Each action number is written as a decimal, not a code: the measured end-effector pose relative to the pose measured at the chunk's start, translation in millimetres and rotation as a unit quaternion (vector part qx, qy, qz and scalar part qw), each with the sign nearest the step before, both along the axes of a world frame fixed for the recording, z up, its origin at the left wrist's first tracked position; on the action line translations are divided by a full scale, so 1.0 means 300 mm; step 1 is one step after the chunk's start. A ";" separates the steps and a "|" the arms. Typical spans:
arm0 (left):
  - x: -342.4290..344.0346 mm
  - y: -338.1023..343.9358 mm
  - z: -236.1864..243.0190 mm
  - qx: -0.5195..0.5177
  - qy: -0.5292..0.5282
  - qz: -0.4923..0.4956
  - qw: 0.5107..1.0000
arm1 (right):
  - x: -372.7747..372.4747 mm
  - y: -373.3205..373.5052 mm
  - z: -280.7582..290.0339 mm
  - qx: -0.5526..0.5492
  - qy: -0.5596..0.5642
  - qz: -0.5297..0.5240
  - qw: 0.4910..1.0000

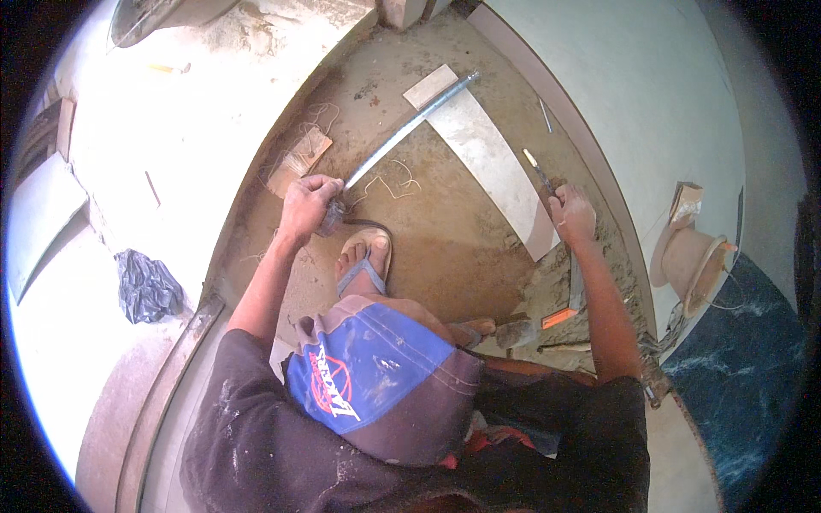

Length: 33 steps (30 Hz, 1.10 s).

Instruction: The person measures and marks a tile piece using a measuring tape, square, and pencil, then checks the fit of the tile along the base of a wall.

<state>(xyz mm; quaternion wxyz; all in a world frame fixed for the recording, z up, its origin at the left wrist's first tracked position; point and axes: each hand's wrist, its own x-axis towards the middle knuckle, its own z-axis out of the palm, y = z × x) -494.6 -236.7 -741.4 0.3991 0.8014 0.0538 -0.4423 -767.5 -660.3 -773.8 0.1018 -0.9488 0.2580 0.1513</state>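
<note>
My left hand (310, 205) is closed on a grey, boxy thing (332, 219) that looks like a tape measure, partly hidden by the fingers. From it a narrow, shiny strip (402, 130) stretches away to the far right, crossing the far end of a long pale tile piece (487, 158). A short tile piece (430, 86) lies against that far end. My right hand (571, 212) pinches a dark pencil-like marker (539, 168) with a white end, beside the long piece's right edge. My sandalled foot (366, 261) rests just right of my left hand.
Left of the strip lie an orange-brown block (308, 152) and loose string (402, 184). A tool with an orange end (558, 319) lies below my right hand. A black plastic bag (147, 286) sits at far left, a tan flared container (691, 267) at right. A thin rod (546, 116) lies beyond.
</note>
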 end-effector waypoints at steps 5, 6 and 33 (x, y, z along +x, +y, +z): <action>0.044 0.050 -0.018 0.012 -0.040 0.016 0.999 | 0.029 -0.003 0.013 0.028 0.008 -0.016 0.999; 0.047 0.058 -0.023 0.012 -0.036 0.014 0.999 | 0.042 -0.001 0.021 0.036 0.009 -0.021 0.999; 0.053 0.128 -0.101 -0.002 0.027 0.033 0.999 | 0.814 0.283 0.030 0.497 -0.203 -0.163 0.828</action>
